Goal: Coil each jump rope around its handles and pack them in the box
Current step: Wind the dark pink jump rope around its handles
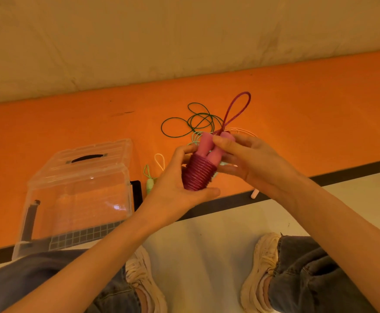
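Over an orange table [297,98], right of the clear box [78,188], the left hand [175,190] grips the coiled pink jump rope [201,168]; the right hand [250,159] pinches its handles' tops.

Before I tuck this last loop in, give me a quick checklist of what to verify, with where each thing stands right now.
1. Pink handles side by side: ok, the coil binds them together.
2. Coil tight and even: ok, the maroon turns sit neatly stacked.
3. Grip on the bundle: ok, left hand holds the coil, right hand pinches the handle tops.
4. Loose end secured: not ok, a maroon loop sticks up free.
5. Clear box ready to take it: cannot tell, its lid looks shut on top.
6. Other ropes coiled: not ok, the green rope lies loose on the orange table.
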Demonstrator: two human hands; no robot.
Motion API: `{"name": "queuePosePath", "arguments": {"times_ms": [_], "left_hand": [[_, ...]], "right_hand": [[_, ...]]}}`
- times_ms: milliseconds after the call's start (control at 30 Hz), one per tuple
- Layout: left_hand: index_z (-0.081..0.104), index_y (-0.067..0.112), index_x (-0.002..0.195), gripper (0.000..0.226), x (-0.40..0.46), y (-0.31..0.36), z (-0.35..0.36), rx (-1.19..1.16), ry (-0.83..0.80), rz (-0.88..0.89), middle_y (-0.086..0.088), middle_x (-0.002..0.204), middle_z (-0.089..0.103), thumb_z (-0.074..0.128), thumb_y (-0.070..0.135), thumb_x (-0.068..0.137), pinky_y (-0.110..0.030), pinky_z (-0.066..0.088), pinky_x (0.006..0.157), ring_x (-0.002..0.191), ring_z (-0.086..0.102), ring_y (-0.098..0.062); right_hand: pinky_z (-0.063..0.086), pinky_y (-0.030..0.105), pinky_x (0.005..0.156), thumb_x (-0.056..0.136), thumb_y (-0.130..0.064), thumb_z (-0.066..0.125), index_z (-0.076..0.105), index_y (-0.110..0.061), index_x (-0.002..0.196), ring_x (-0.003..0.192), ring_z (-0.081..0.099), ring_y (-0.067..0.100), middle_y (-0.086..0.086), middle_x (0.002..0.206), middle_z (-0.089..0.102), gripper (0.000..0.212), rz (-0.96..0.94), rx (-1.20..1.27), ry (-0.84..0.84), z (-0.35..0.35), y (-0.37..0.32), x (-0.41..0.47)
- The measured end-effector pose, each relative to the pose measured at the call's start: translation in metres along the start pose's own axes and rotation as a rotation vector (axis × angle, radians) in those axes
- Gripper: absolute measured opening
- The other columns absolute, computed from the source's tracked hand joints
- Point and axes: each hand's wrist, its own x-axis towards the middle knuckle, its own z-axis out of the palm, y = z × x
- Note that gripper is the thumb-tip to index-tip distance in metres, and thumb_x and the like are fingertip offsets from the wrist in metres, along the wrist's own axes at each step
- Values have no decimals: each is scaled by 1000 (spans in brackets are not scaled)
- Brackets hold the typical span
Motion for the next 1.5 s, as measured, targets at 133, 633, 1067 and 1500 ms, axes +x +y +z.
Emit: {"name": "queuePosePath", "arguments": {"times_ms": [133,633,1067,1500], "left_hand": [[30,43,138,97,-12,4,-6,-26,-185,-50,24,122,47,86,8,66,-11,50,74,96,61,10],[30,37,142,107,-20,-2,-16,-160,-308,-104,18,136,48,86,0,59,-34,57,80,103,67,-16],[59,14,122,42,-20,-24,-7,-265,-375,-241,-9,115,70,72,8,83,-31,52,91,111,64,-25],[49,12,131,85,-16,-35,14,-543,-243,-252,-12,115,69,86,44,61,-33,55,86,105,67,-23]], "right_hand": [[60,33,73,90,-14,61,61,1,117,89,67,23,16,105,68,31,56,-63,10,-6,1,1],[59,36,74,91,-14,61,63,-1,112,90,65,24,15,102,65,25,154,-128,-11,-5,2,1],[59,31,69,92,-11,58,59,6,118,83,65,20,16,101,64,31,90,-193,-51,-6,-9,-1],[57,24,71,89,-9,62,67,-12,101,79,66,15,8,95,67,13,37,-317,-77,-5,-1,1]]}}
